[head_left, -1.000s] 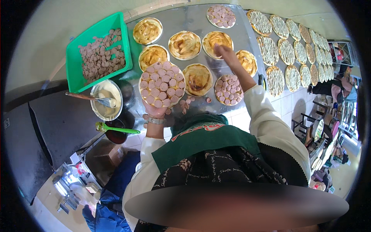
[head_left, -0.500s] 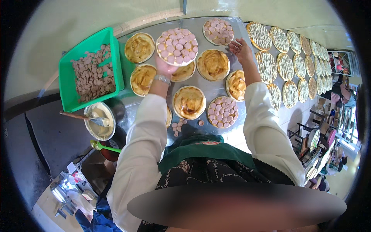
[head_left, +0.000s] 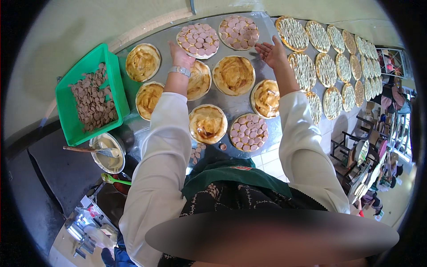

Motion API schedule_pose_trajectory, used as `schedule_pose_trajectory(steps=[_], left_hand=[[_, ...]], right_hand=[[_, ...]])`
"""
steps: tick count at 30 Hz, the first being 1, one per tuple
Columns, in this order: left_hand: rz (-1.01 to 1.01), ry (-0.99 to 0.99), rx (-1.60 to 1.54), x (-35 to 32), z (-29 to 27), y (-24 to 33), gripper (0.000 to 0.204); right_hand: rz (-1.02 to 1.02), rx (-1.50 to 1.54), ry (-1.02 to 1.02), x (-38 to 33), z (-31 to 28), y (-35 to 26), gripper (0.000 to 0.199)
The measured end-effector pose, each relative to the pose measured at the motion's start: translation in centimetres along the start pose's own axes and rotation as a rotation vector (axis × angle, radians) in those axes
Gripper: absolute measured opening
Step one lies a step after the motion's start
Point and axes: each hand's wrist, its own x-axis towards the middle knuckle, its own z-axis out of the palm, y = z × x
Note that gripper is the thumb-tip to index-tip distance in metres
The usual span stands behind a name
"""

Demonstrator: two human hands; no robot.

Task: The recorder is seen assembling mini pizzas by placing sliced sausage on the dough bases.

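Right, the pizza w/ sausage slices (head_left: 198, 40) sits at the far edge of the worktop (head_left: 231, 107), just beyond the left hand (head_left: 179, 56). Fingers of that hand are loosely curled against its near rim; looks like it's touching, not gripping, but the contact spot is hidden by the hand itself, so can't tell for sure. Right hand (head_left: 272, 52) is open, palm up, fingers spread, holding nothing, hovering well apart from the left one, just beside a second topped pizza (head_left: 239, 32).

To place it well: keep the base flat, nudge from the rim only, don't press the middle or the slices will slide. It should end up beside the second topped pizza w/o overlapping; the two rims are already v. close. Lift fingers straight up so no topping is dragged.

Below the wrists: sauced pizzas w/o topping, e.g. one (head_left: 234, 74) between the two forearms and another (head_left: 198, 80) under the left forearm. Sleeves hang close over the sauce, so keep arms raised. Nearer the body, another topped pizza (head_left: 249, 132). Left of the left arm: green crate (head_left: 64, 111) of sausage slices, then a sauce bowl (head_left: 106, 153) w/ spoon. Right of the right hand: row of cheese-covered pizzas (head_left: 327, 69).
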Motion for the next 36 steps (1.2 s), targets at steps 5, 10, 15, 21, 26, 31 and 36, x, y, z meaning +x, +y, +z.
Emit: schedule_pose_trajectory(steps=[5,10,15,21,26,31,36], left_hand=[[-0.057,0.009,0.019,-0.6,0.9,0.5,0.087],[-0.063,-0.004,-0.016,-0.5,-0.2,1.5,0.089],[-0.038,0.006,0.033,-0.2,0.0,2.0,0.088],[0.069,-0.012,0.3,-0.1,2.8,-0.7,0.081],[0.078,-0.058,0.478,1.9,-0.1,1.6,0.058],[0.171,0.004,0.555,-7.4,2.1,5.6,0.074],[0.385,-0.255,0.477,-21.4,1.2,6.3,0.056]], right_hand=[[0.116,-0.002,0.078,2.5,0.3,-0.7,0.078],[0.095,0.024,0.075,2.0,4.1,-0.7,0.078],[0.141,0.261,-0.035,1.5,5.4,-1.5,0.083],[-0.016,0.188,0.066,4.6,0.3,-2.7,0.09],[-0.477,-0.273,0.331,4.9,1.4,-2.9,0.074],[-0.558,-0.326,0.032,-4.8,3.7,1.4,0.041],[-0.451,-0.546,-0.413,-16.4,4.4,9.3,0.03]])
